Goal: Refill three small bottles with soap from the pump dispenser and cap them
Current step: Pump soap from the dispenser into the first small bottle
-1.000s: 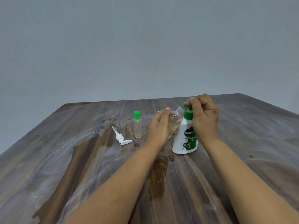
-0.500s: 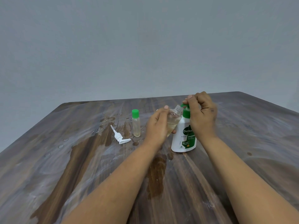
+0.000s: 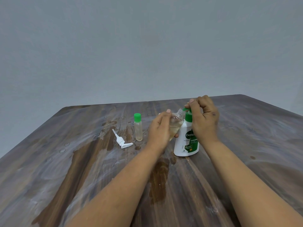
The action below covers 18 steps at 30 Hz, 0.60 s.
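A white soap dispenser point(image 3: 186, 144) with a green pump head point(image 3: 188, 113) stands on the wooden table point(image 3: 65, 169). My right hand point(image 3: 204, 119) has its fingers curled over the pump head. My left hand point(image 3: 159, 128) grips a small clear bottle point(image 3: 176, 122), uncapped and tilted, with its open neck just under the pump spout. Pale yellow liquid fills part of that bottle. A second small bottle point(image 3: 138, 127) with a green cap stands upright to the left.
A loose white pump part point(image 3: 122, 141) lies flat left of the capped bottle. Wet patches and droplets spread over the table's left and middle. The table's far edge runs just behind the bottles, with a plain grey wall beyond.
My right hand has risen slightly on the pump head. The tilted bottle stays at the spout in my left hand.
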Each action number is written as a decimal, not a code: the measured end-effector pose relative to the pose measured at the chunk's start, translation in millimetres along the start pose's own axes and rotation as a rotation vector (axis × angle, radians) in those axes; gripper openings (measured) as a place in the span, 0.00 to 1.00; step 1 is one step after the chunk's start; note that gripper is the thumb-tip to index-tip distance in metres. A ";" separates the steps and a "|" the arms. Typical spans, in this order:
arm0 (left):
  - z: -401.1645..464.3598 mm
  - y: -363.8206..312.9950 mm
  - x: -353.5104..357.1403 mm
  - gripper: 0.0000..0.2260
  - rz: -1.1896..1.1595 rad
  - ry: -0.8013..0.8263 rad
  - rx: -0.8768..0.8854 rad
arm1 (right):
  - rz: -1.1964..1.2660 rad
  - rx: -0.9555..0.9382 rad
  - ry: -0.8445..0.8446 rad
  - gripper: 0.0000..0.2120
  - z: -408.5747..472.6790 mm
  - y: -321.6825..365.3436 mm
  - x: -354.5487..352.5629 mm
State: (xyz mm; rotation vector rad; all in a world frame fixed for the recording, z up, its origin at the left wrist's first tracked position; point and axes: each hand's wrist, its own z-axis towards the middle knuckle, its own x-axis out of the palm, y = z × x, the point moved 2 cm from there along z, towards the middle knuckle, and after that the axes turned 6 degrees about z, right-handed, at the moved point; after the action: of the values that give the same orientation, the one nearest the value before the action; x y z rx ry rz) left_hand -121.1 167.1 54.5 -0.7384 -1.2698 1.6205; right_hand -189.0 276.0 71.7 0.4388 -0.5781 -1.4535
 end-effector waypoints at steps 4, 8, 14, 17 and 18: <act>-0.5 -1.4 -0.2 0.15 0.005 -0.009 -0.001 | 0.043 -0.056 -0.035 0.13 -2.3 3.5 1.3; 0.7 -0.2 0.0 0.15 0.007 -0.001 -0.001 | 0.116 0.030 -0.043 0.13 -0.3 3.2 -2.3; 0.1 0.3 -0.1 0.15 0.009 -0.009 -0.005 | 0.033 0.011 -0.007 0.15 -0.6 6.3 -2.1; -1.4 -1.2 0.4 0.15 0.006 0.001 0.000 | 0.026 0.024 0.005 0.16 0.1 8.6 -2.0; -1.5 -1.9 0.5 0.15 0.007 0.000 -0.001 | 0.035 0.025 0.003 0.16 0.1 9.2 -2.2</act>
State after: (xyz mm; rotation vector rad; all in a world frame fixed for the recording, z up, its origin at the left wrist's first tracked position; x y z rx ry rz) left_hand -119.4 168.2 55.9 -0.7446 -1.2695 1.6250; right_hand -181.9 279.0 77.1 0.4488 -0.5994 -1.4128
